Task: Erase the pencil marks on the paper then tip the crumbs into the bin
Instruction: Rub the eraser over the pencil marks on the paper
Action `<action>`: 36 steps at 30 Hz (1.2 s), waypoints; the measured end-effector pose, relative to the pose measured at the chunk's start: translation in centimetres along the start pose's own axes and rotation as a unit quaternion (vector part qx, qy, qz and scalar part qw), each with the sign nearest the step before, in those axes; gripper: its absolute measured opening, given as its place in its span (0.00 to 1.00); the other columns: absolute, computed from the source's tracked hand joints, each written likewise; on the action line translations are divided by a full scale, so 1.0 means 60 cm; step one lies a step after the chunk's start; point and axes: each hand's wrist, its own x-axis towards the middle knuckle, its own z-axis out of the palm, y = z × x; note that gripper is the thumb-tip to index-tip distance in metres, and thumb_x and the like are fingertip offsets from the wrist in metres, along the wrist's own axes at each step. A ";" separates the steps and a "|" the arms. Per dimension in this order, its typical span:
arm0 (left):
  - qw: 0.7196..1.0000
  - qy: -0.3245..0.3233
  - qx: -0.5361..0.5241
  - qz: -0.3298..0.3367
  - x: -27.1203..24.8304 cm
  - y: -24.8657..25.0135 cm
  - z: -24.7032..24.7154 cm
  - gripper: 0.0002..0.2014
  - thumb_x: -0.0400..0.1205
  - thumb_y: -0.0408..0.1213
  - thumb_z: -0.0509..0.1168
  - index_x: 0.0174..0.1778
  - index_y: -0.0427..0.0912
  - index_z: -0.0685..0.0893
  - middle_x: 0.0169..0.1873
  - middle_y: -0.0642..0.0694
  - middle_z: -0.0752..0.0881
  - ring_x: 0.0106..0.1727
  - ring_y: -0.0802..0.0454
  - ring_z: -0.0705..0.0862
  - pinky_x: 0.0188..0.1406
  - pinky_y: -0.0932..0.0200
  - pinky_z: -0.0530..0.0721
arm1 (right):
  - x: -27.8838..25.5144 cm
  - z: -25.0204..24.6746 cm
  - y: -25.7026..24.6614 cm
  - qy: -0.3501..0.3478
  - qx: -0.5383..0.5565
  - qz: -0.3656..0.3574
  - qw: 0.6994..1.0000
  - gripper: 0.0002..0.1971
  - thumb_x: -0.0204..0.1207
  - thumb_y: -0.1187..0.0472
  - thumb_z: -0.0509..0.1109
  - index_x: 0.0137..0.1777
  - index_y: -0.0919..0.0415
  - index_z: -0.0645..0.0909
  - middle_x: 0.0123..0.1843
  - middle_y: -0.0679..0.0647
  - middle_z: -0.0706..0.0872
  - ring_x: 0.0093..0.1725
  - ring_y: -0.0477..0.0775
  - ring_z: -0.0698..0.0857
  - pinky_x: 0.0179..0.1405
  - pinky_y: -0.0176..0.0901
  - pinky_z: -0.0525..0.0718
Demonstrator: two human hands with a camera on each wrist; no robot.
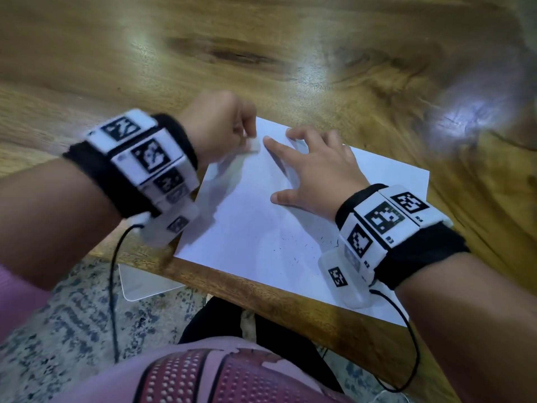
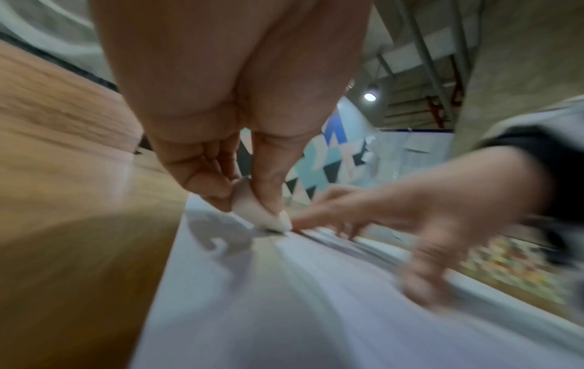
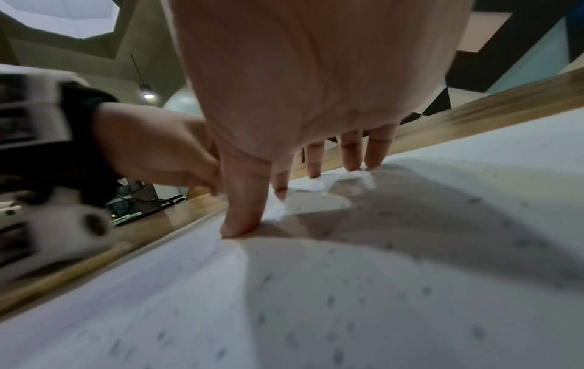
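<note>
A white sheet of paper (image 1: 255, 222) lies on the wooden table (image 1: 203, 53) near its front edge. My left hand (image 1: 229, 126) pinches a small white eraser (image 1: 252, 145) between thumb and fingers at the paper's far left corner; in the left wrist view the eraser (image 2: 259, 212) touches the sheet (image 2: 284, 299). My right hand (image 1: 313, 167) lies spread flat on the paper, fingers straight and pressing it down. Dark eraser crumbs (image 1: 293, 248) are scattered on the near part of the sheet; the right wrist view shows these crumbs (image 3: 332, 299) below my right hand (image 3: 284, 149).
The table's front edge (image 1: 261, 286) runs diagonally just below the paper. A white flat object (image 1: 142, 282) lies on the speckled floor under the table. Cables hang from both wrist units. The bin is out of view.
</note>
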 end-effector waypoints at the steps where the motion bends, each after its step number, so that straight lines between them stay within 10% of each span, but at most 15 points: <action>1: 1.000 0.017 -0.001 0.000 0.015 0.005 -0.003 0.06 0.71 0.31 0.71 0.43 0.36 0.86 0.34 0.40 0.84 0.38 0.41 0.81 0.34 0.62 0.71 | 0.000 0.000 -0.001 0.000 -0.002 0.001 1.000 0.42 0.68 0.37 0.69 0.78 0.33 0.49 0.78 0.44 0.55 0.72 0.56 0.56 0.70 0.49 0.58; 11: 0.996 -0.079 0.046 -0.003 -0.046 -0.020 0.004 0.09 0.72 0.29 0.70 0.30 0.48 0.81 0.31 0.45 0.87 0.32 0.51 0.78 0.29 0.72 0.70 | -0.001 -0.001 -0.001 -0.002 -0.004 0.002 1.000 0.42 0.69 0.37 0.69 0.79 0.34 0.49 0.79 0.44 0.54 0.72 0.56 0.56 0.70 0.49 0.58; 19: 0.999 0.025 0.038 0.002 0.017 0.008 -0.001 0.06 0.73 0.32 0.69 0.44 0.37 0.86 0.34 0.44 0.79 0.38 0.47 0.75 0.36 0.62 0.69 | 0.001 -0.002 -0.001 -0.004 -0.006 0.005 1.000 0.43 0.68 0.37 0.69 0.79 0.34 0.48 0.79 0.44 0.54 0.72 0.56 0.56 0.70 0.48 0.59; 24: 0.996 -0.060 0.058 0.016 -0.060 -0.016 0.008 0.12 0.71 0.37 0.72 0.25 0.48 0.76 0.24 0.50 0.79 0.27 0.56 0.72 0.24 0.78 0.65 | 0.001 -0.001 0.002 -0.006 0.001 0.001 1.000 0.42 0.69 0.37 0.68 0.79 0.34 0.49 0.79 0.43 0.54 0.72 0.55 0.55 0.70 0.47 0.57; 36: 0.999 -0.006 0.034 -0.007 -0.024 -0.003 0.011 0.06 0.72 0.34 0.71 0.42 0.38 0.84 0.27 0.48 0.79 0.36 0.46 0.76 0.32 0.61 0.68 | 0.002 0.000 0.002 -0.005 0.005 0.002 1.000 0.43 0.68 0.36 0.69 0.79 0.33 0.48 0.79 0.43 0.53 0.73 0.56 0.55 0.70 0.47 0.57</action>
